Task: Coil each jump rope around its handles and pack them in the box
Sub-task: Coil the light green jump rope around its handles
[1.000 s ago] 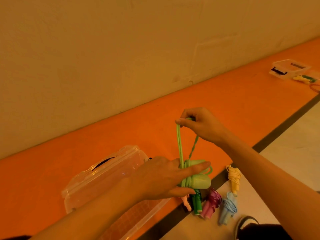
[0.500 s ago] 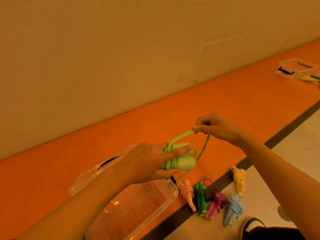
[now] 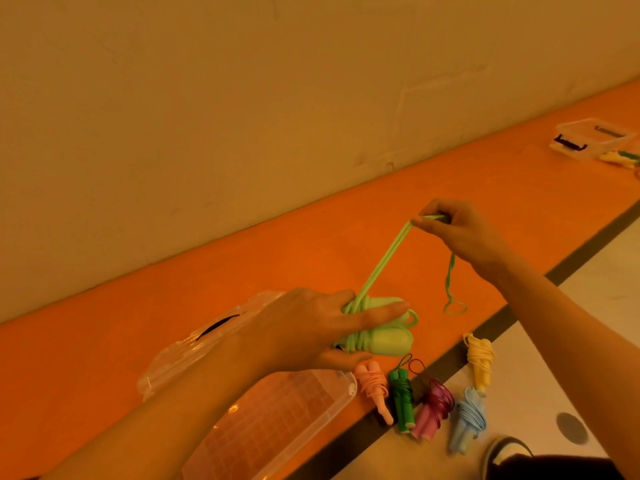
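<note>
Evidently the winding is midway: the left hand (image 3: pixel 311 327) holds the pale green handles (image 3: pixel 388 341) low over the orange floor (image 3: pixel 485 188), fingers (image 3: pixel 381 311) and thumb clamped on them and on the turns already laid. Farther right, the right hand (image 3: pixel 460 233) pinches the green rope (image 3: pixel 384 261) taut, a short looped tail dangling. Next, I judge, it must circle the handles and tuck that tail. The clear box (image 3: pixel 332 403) lies open near left, with five coiled ropes (image 3: pixel 401 400) just right of it.

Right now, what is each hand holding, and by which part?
Left hand grips the light green jump rope by its handles; right hand pinches its doubled cord.
</note>
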A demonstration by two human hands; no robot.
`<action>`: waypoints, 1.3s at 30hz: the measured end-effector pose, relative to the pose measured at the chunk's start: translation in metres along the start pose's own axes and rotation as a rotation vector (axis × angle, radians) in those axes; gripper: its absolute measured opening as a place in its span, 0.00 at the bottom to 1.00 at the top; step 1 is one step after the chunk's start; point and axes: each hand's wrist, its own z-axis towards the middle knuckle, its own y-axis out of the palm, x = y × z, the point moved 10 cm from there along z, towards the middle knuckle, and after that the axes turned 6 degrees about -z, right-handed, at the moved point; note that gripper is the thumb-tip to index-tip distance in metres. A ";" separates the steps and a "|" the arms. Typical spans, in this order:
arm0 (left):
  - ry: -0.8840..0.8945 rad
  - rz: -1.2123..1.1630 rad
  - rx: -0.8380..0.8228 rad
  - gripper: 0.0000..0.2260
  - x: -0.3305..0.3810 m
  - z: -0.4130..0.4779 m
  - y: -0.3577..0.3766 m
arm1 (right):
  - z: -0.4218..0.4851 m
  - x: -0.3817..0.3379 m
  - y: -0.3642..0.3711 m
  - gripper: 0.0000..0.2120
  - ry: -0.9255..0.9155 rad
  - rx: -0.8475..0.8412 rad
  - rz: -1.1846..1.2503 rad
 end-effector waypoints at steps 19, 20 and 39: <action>-0.229 -0.218 0.250 0.33 -0.036 -0.016 -0.027 | -0.016 0.051 0.059 0.12 0.108 -0.351 0.104; -0.297 -0.251 0.300 0.34 -0.044 -0.019 -0.031 | -0.017 0.051 0.059 0.12 0.098 -0.364 0.089; -1.139 -0.210 0.417 0.31 -0.158 -0.087 -0.026 | -0.101 -0.058 0.149 0.10 -0.513 -0.758 -0.413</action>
